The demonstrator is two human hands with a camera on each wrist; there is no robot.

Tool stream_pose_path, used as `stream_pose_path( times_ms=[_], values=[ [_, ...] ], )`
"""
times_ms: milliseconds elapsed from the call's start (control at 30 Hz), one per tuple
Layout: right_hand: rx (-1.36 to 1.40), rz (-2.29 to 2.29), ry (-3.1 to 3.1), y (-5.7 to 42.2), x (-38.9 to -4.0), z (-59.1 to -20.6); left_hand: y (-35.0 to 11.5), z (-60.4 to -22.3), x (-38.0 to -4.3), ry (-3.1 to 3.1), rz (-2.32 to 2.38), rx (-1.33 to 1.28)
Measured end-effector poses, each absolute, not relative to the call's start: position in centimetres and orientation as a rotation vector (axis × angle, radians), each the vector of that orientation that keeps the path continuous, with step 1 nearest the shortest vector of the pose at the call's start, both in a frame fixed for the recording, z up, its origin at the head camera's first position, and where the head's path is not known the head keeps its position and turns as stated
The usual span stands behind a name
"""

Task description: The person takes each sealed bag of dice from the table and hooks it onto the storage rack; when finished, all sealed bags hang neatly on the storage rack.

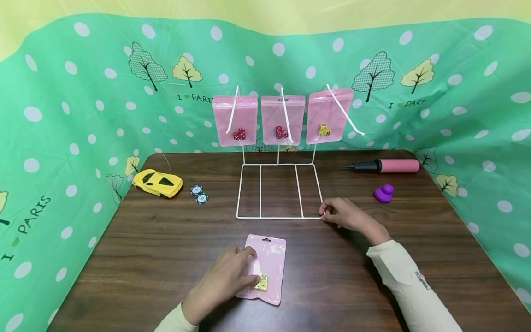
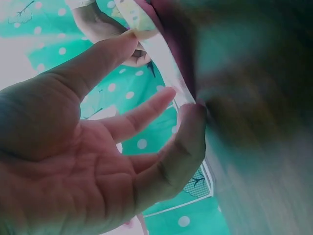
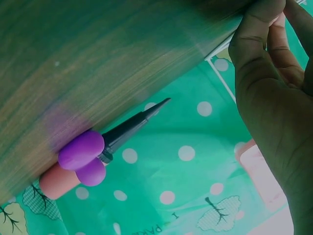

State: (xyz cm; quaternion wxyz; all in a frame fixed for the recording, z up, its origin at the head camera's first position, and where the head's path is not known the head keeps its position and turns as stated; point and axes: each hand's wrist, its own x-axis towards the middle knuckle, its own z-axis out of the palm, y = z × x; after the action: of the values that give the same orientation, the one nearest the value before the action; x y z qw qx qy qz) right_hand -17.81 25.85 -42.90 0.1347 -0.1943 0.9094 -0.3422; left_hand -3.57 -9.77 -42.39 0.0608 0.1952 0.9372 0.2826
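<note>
A pink zip pouch [image 1: 273, 260] with yellow dice [image 1: 263, 282] showing through it lies flat on the table. My left hand [image 1: 226, 276] is over its left side, thumb by the dice and fingertips spread on the pouch. In the left wrist view, the thumb [image 2: 105, 61] and fingers touch the pouch's surface well apart from each other. My right hand [image 1: 346, 214] pinches the front right corner of a white wire display rack [image 1: 282, 217]. On the rack's hooks hang two pink pouches with red dice [image 1: 239, 133] and a pink pouch with yellow dice [image 1: 324, 130].
A yellow toy car [image 1: 157, 183] and two poker chips [image 1: 202, 198] lie left of the rack. To its right are a purple rubber duck [image 1: 383, 193] and a pink-and-black hand pump [image 1: 398, 166]. Green patterned cloth [image 1: 103, 124] encloses the table [image 1: 137, 258] at back and sides.
</note>
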Motion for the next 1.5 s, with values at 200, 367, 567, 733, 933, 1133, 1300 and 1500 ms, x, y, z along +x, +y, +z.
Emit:
stream_pose_path(
  times_ms=[200, 367, 567, 733, 933, 1133, 1300, 1500],
  values=[
    [-0.545, -0.981, 2.632, 25.8, -17.8, -42.9, -10.2, -41.9, -3.6, 2.775, 0.901, 0.576],
    [-0.562, -0.988, 2.631, 25.8, -17.6, -42.7, -10.9, -41.5, -3.8, 2.784, 0.899, 0.569],
    [-0.571, -0.986, 2.631, 25.8, -17.7, -42.8, -11.2, -41.5, -4.0, 2.760, 0.889, 0.598],
    [-0.560, -0.989, 2.627, 25.8, -17.8, -42.9, -11.4, -41.5, -3.9, 2.737, 0.940, 0.610],
    [-0.570, -0.995, 2.628, 25.9, -17.7, -42.9, -11.7, -41.3, -4.2, 2.683, 0.984, 0.604],
    [-0.582, -0.990, 2.640, 25.9, -17.7, -42.9, -11.7, -41.0, -4.6, 2.644, 0.971, 0.513],
    [-0.586, -0.992, 2.644, 25.9, -17.7, -42.9, -12.0, -41.1, -4.9, 2.616, 0.971, 0.563],
    [-0.593, -0.986, 2.643, 25.9, -17.7, -43.0, -12.1, -41.2, -4.7, 2.592, 0.991, 0.586]
  ],
)
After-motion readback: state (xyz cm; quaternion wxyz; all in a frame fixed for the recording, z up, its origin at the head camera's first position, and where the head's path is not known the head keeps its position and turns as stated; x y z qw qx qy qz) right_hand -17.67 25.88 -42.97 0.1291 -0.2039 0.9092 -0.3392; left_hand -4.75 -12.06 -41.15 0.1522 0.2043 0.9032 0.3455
